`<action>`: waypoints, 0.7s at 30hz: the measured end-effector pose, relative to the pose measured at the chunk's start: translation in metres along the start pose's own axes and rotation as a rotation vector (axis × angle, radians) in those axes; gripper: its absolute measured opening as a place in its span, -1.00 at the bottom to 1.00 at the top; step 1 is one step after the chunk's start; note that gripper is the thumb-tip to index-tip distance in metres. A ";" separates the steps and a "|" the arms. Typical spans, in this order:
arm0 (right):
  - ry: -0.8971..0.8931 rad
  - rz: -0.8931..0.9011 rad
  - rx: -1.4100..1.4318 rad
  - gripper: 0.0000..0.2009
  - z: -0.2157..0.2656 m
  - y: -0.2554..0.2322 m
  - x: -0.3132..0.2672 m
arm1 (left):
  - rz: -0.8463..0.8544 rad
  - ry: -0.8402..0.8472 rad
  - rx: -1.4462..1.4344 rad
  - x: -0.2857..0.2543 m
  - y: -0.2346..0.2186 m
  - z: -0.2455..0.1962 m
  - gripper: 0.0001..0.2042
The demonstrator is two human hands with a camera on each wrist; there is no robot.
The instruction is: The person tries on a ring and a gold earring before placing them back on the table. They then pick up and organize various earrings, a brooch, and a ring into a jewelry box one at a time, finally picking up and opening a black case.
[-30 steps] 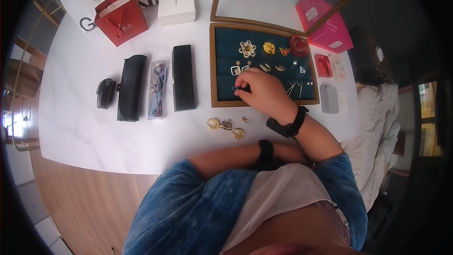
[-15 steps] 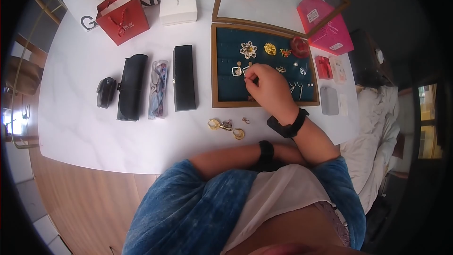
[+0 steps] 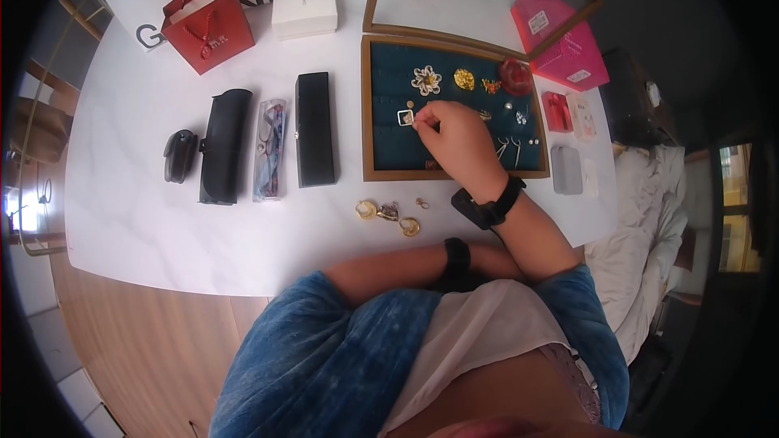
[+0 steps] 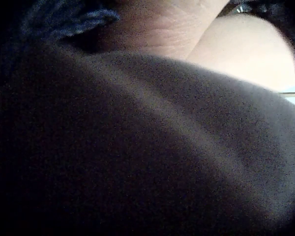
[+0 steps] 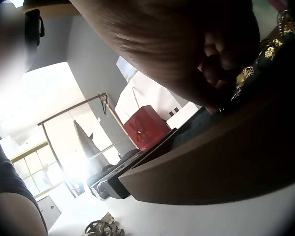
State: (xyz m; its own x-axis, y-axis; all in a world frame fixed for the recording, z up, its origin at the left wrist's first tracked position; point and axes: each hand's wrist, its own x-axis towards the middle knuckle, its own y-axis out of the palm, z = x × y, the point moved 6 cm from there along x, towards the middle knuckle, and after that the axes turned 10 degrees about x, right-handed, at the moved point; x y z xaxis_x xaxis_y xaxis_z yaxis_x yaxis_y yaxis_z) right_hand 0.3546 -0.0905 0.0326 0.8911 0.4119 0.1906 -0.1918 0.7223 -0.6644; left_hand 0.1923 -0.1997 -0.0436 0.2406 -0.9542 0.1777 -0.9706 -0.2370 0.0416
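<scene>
Since they lie lengthwise side by side at the left, the small black case (image 3: 180,156), black glasses case (image 3: 225,146), clear case (image 3: 269,150) and long black box (image 3: 316,130) seem spaced to stay separate. Right of them, gold hoops (image 3: 366,210) lie just near of the jewellery box (image 3: 454,175), probably for easy reach. Inside its left half is a square earring (image 3: 406,118); just right of it, the right hand (image 3: 458,138) holds a small shiny piece (image 5: 221,110) between thumb and fingertip, likely pinched for fine control. Which piece it is, I cannot tell. The left hand (image 3: 492,262) lies under the right forearm, its fingers hidden, so their state is unclear. The lid (image 3: 371,0) stands open at the far side, exposing the rows.

Compared with a second ago, the right fingertips are farther in and cover the second square earring, visible then; the hoops have stayed put.
</scene>
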 end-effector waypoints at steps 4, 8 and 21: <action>-0.065 -0.040 -0.069 -0.90 0.000 -0.001 -0.001 | -0.017 0.006 -0.004 -0.001 -0.002 -0.001 -0.51; 0.005 0.061 -0.071 -0.88 -0.001 -0.002 -0.003 | -0.026 0.014 -0.009 -0.002 -0.001 -0.002 -0.51; -0.062 0.015 -0.083 -0.82 0.017 -0.025 -0.027 | 0.017 0.010 -0.032 0.005 0.005 0.002 -0.52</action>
State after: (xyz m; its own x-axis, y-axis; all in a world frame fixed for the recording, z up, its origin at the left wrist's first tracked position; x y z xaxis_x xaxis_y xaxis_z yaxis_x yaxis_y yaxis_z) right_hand 0.3281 -0.1106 0.0568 0.8606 0.4579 0.2228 -0.1681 0.6685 -0.7245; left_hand 0.1886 -0.2059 -0.0441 0.2246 -0.9560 0.1886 -0.9741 -0.2150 0.0705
